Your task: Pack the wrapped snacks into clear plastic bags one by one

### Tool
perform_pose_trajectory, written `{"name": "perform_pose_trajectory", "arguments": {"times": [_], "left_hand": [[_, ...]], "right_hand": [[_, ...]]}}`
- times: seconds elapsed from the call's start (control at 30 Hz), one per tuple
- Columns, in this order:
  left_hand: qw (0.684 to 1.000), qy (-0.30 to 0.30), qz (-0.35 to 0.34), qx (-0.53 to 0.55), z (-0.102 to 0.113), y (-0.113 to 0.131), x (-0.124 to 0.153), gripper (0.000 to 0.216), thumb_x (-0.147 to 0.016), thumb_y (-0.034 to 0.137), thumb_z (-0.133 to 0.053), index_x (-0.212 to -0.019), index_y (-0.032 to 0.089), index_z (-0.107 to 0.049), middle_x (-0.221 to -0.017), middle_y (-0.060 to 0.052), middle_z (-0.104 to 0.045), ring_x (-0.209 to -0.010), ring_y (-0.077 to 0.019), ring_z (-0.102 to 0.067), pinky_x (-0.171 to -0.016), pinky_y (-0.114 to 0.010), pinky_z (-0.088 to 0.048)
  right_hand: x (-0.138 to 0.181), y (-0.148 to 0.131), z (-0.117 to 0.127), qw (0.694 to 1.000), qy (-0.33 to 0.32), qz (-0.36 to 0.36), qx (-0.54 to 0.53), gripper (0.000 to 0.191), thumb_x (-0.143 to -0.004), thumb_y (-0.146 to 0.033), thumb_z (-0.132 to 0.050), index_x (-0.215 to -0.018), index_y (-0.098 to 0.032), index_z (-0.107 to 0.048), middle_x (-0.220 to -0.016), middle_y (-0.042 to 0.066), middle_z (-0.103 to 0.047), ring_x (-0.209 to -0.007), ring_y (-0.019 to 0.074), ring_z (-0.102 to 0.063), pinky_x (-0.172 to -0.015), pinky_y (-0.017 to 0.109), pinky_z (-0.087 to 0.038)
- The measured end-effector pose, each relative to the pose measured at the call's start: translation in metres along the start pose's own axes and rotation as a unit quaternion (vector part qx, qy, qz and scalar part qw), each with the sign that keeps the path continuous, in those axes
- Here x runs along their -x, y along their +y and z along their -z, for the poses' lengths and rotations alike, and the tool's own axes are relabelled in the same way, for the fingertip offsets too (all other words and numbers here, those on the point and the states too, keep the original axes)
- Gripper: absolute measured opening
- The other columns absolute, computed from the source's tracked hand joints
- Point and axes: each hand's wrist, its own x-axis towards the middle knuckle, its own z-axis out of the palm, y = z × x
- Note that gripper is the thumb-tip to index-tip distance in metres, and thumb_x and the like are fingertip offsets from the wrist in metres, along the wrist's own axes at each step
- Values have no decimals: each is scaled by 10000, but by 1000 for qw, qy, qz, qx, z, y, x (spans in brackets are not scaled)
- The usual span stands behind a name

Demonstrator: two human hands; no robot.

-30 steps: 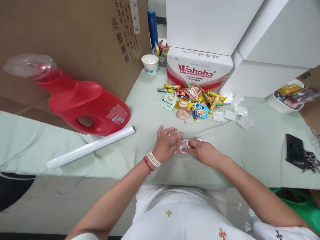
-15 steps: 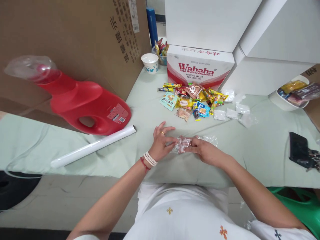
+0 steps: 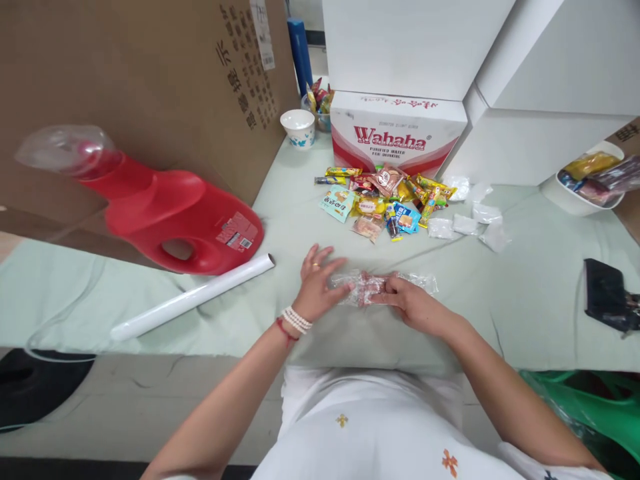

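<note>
A reddish-brown snack pack in clear crinkled plastic [image 3: 367, 287] lies on the cloth-covered table in front of me. My right hand [image 3: 413, 301] grips its right part between thumb and fingers, and loose clear plastic sticks out beyond them. At the pack's left end is my left hand [image 3: 323, 283], fingers spread, the tips over or against the flattened clear end; whether they touch it I cannot tell. Just behind is a pile of small wrapped snacks [image 3: 373, 205] in yellow, red and blue. Several small white packets [image 3: 465, 225] lie to its right.
A red jug [image 3: 180, 207] and a white tube [image 3: 195, 297] lie at left by a large cardboard box [image 3: 150, 80]. A paper cup [image 3: 299, 130] and a Wahaha carton [image 3: 395, 133] stand behind. At right are a white bowl of snacks [image 3: 575, 193] and a black case with keys [image 3: 605, 293].
My left fingers have parted from their pinch and moved slightly left, showing more of the pack's clear left end. My right hand keeps its grip. The view has shifted slightly.
</note>
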Motion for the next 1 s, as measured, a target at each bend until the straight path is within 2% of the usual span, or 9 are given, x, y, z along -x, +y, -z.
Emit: {"name": "perform_pose_trajectory", "arguments": {"times": [0.07, 0.13, 0.23, 0.33, 0.43, 0.5, 0.67, 0.87, 1.0], "left_hand": [[998, -16, -53, 3, -5, 7, -6, 191, -879, 426, -718, -935, 260, -797, -1474, -83, -567, -1560, -342, -196, -1247, -613, -219], [995, -29, -95, 21, 1, 8, -1, 167, -922, 343, -660, -864, 270, -799, -1408, -67, -629, -1554, -300, -236, -1235, -577, -274], [986, -105, -129, 7, 24, -2, 21, 149, -885, 248, -630, -811, 267, -758, -1089, -51, -758, -1401, -276, -487, -1221, -583, -279], [980, -159, -123, -6, 40, -11, 36, 168, -862, 224, -570, -737, 246, -679, -797, -13, -711, -1130, -239, -657, -1205, -563, -303], [998, -46, -38, -4, 31, -9, 29, 205, -942, 311, -526, -944, 225, -712, -968, -72, -693, -1125, -246, -624, -1107, -503, -437], [999, 22, 9, -31, 15, -4, 14, 314, -931, 411, -598, -1146, 214, -715, -1187, -124, -656, -1258, -293, -536, -1119, -541, -419], [998, -30, -49, -9, -12, 7, -11, 149, -890, 367, -700, -888, 265, -809, -1354, -68, -652, -1508, -329, -291, -1240, -602, -236], [996, -6, -86, 2, 16, -6, 19, 198, -954, 324, -609, -937, 283, -803, -1234, -73, -741, -1467, -284, -392, -1178, -579, -367], [970, -191, -147, -26, 33, -11, 34, 164, -888, 260, -598, -811, 275, -743, -945, -36, -766, -1271, -263, -577, -1214, -580, -286]], "right_hand": [[1, 0, 0, 1000, 0, 4, 1, 519, -968, -41, -439, -1351, -300, -676, -999, 66, -555, -943, 194, -538, -879, 331, -498], [1, -1, -1, 1000, 3, 7, -4, 540, -964, -28, -424, -1355, -307, -672, -1003, 65, -552, -960, 195, -537, -892, 337, -497], [2, -1, -2, 1000, 9, -8, -8, 518, -961, -33, -431, -1329, -288, -691, -1001, 68, -551, -946, 195, -545, -858, 325, -498], [2, -1, -5, 1000, 16, -20, -8, 505, -954, -33, -438, -1309, -272, -706, -1007, 76, -559, -935, 197, -547, -835, 319, -497], [2, -1, -7, 999, 30, -11, -16, 508, -950, -23, -433, -1291, -274, -713, -999, 72, -558, -940, 198, -543, -862, 330, -492], [2, -2, -8, 999, 39, -5, -19, 505, -955, -21, -425, -1278, -277, -717, -999, 69, -554, -937, 195, -539, -873, 333, -489], [3, -5, -8, 999, 31, -16, -20, 499, -960, -27, -425, -1285, -277, -710, -1012, 67, -553, -953, 192, -546, -886, 336, -495], [3, -2, -10, 998, 40, -12, -47, 432, -990, -84, -453, -1265, -273, -726, -1000, 62, -555, -938, 190, -549, -871, 335, -498], [2, 0, -9, 997, 43, -14, -62, 427, -1014, -106, -418, -1255, -265, -732, -983, 66, -543, -945, 190, -537, -857, 324, -495]]}}
